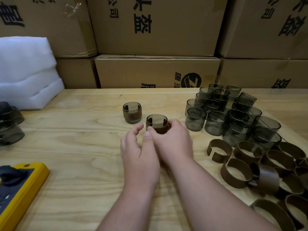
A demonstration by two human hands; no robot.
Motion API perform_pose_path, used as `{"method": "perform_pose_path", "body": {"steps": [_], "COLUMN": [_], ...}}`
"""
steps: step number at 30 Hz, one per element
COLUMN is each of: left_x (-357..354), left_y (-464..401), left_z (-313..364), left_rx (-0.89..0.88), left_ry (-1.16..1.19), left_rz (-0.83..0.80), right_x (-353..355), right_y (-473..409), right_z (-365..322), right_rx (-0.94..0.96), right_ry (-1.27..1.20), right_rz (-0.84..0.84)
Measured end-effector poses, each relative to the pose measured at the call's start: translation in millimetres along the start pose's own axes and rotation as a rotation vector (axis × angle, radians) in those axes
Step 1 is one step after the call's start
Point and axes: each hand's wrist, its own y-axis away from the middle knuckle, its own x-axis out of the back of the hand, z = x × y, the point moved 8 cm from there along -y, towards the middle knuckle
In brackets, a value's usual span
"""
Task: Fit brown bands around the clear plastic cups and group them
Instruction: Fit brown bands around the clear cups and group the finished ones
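Right hand (173,140): fingers curled round a banded cup (157,124), upright on the wooden surface (83,147). Left hand (138,152): fingers loose, slightly spread, holding nothing, thumb beside the cup. Second banded cup (132,112) stands near, behind-left. Bare cups (233,114) clustered right; loose brown bands (260,167) in front of them.

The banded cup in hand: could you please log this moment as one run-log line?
step: placing banded cup | right hand: grips it | left hand: open beside | finished cup: stands apart | loose bands: right
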Motion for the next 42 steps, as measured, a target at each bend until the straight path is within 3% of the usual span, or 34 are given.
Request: {"method": "perform_pose_path", "body": {"steps": [8,13,18,24,36,42], "left_x": [-4,-4,-6,-7,-9,-11], "left_y": [-1,0,1,1,3,4], "left_z": [-3,-3,-5,-8,-7,-6], "left_rx": [0.010,0.022,0.039,0.059,0.093,0.085], "left_ry": [-0.012,0.020,0.058,0.079,0.064,0.046], "left_rz": [-0.042,-0.047,-0.059,-0.060,-0.089,-0.094], "right_x": [-31,-43,-61,-48,-70,-78], "right_y": [-49,-60,-65,-64,-62,-66], "right_z": [-8,-17,-29,-22,-36,-47], "right_rx": [0.045,0.086,0.206,0.129,0.246,0.266], "right_ry": [0.230,0.162,0.239,0.167,0.417,0.391], "right_rz": [0.037,0.039,-0.080,0.022,-0.082,-0.072]}}
